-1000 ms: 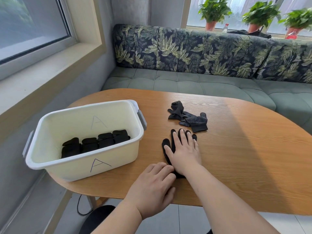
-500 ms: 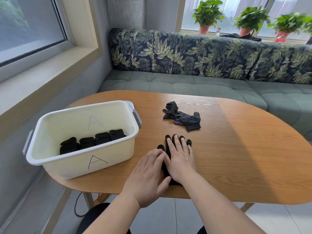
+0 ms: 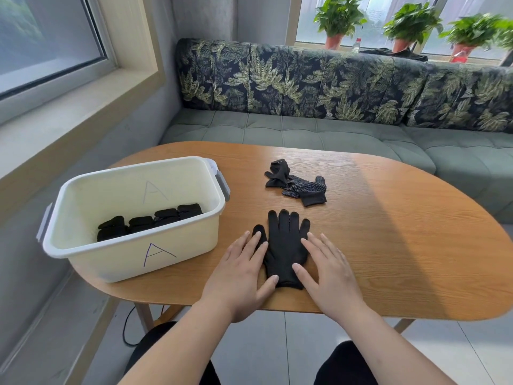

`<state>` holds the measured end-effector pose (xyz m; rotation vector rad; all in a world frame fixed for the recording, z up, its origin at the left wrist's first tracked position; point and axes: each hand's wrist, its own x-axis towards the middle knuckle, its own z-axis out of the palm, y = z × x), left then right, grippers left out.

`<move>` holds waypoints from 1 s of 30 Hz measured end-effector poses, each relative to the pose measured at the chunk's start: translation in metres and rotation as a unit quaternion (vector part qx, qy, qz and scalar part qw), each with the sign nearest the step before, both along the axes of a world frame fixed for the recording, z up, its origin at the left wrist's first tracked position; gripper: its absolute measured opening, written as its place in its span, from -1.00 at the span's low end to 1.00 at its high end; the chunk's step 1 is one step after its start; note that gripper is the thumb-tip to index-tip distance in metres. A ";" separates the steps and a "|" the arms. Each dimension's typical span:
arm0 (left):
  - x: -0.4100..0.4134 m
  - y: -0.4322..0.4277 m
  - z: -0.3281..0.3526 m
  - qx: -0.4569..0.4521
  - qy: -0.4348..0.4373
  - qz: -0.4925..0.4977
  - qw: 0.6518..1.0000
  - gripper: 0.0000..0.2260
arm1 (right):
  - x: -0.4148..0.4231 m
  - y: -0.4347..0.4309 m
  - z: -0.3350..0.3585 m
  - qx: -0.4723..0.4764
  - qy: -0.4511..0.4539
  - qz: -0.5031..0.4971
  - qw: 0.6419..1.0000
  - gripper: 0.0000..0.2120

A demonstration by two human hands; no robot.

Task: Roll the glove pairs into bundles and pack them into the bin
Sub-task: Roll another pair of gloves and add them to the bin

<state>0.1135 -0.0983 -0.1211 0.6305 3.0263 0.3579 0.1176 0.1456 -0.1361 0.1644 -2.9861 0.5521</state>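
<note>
Near bench (image 3: 402, 245) edge, centre: black glove (image 3: 284, 245), flat, fingers pointing away, cuff toward the person. Single glove or a stacked pair: cannot tell from above.

Left hand (image 3: 241, 273): open, fingers straight, lying flat on the glove's left side. Covers part of the glove's thumb; thumb tip at the cuff's lower left corner.

Right hand (image 3: 327, 270): open, fingers straight and slightly spread, flat on the bench along the glove's right side. Thumb tip on the fabric; fingers just beside the glove's little finger, contact there hard to judge. Nothing gripped by either hand. Both forearms cut off at the bottom frame edge.

Beyond the flat glove, apart from it: loose gloves (image 3: 297, 186) in a small tangled heap, white grip dots visible on one. Count unclear, probably two, overlapping and crumpled.

Left part of bench: cream bin (image 3: 133, 262) with grey end handles, "A" penned on the near outer wall, fainter "A" on the far inner wall. Inside, along the floor: row of rolled bundles (image 3: 150, 222), about four, black, touching one another. Lower parts hidden behind the near wall; exact number not certain.

Behind bench: sofa (image 3: 305, 126), leaf-print back, right end out of frame. On the sill above: potted plants (image 3: 340, 20), rightmost blurred and cut off.
</note>
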 end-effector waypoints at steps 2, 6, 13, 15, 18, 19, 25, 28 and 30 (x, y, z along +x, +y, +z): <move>-0.001 0.000 -0.001 0.008 -0.004 0.005 1.000 -0.27 | 0.004 -0.002 0.000 0.010 0.027 0.011 1.000 -0.39; -0.003 -0.003 -0.003 0.053 -0.002 0.008 0.999 -0.28 | 0.002 -0.005 0.001 0.023 0.001 0.016 1.000 -0.38; -0.007 -0.015 -0.016 0.208 0.071 -0.068 0.973 -0.66 | 0.009 0.001 -0.004 -0.070 0.130 0.062 0.987 -0.74; -0.008 -0.014 -0.019 0.230 0.080 -0.068 0.968 -0.77 | 0.012 0.002 -0.006 -0.080 0.157 0.085 0.981 -0.81; -0.008 -0.014 -0.021 0.247 0.086 -0.063 0.963 -0.85 | 0.012 0.002 -0.008 -0.079 0.161 0.105 0.978 -0.79; -0.008 -0.015 -0.021 0.253 0.085 -0.058 0.962 -0.86 | 0.012 0.002 -0.008 -0.076 0.158 0.110 0.978 -0.76; -0.005 -0.013 -0.021 0.222 0.135 -0.057 0.964 -0.86 | 0.012 0.001 -0.010 -0.076 0.194 0.095 0.974 -0.83; -0.003 -0.012 -0.018 0.200 0.135 -0.072 0.968 -0.78 | 0.013 0.001 -0.010 -0.069 0.204 0.094 0.972 -0.89; -0.002 -0.012 -0.017 0.192 0.124 -0.076 0.971 -0.71 | 0.014 0.001 -0.009 -0.065 0.204 0.097 0.972 -0.89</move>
